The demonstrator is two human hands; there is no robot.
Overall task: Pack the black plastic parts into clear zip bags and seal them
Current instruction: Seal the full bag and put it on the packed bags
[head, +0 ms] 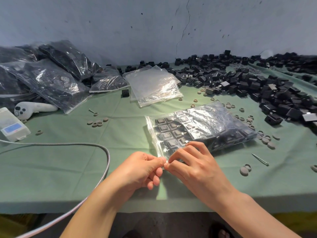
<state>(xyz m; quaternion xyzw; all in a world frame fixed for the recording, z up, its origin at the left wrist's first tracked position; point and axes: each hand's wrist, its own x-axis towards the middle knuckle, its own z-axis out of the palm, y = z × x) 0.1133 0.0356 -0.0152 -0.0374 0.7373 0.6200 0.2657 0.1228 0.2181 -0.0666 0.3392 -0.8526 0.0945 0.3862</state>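
A clear zip bag (200, 127) filled with rows of black plastic parts lies flat on the green cloth in front of me. My left hand (142, 169) and my right hand (192, 162) meet at the bag's near corner, both pinching its zip edge between thumb and fingertips. A big loose heap of black plastic parts (253, 83) covers the table's right and back. A stack of empty clear zip bags (154, 85) lies behind the filled one.
Several filled bags (49, 74) are piled at the left. A white controller (32, 108), a white box (12, 124) and a grey braided cable (106, 162) lie at the left. Small grey round caps (267, 140) and a screw (259, 159) are scattered about.
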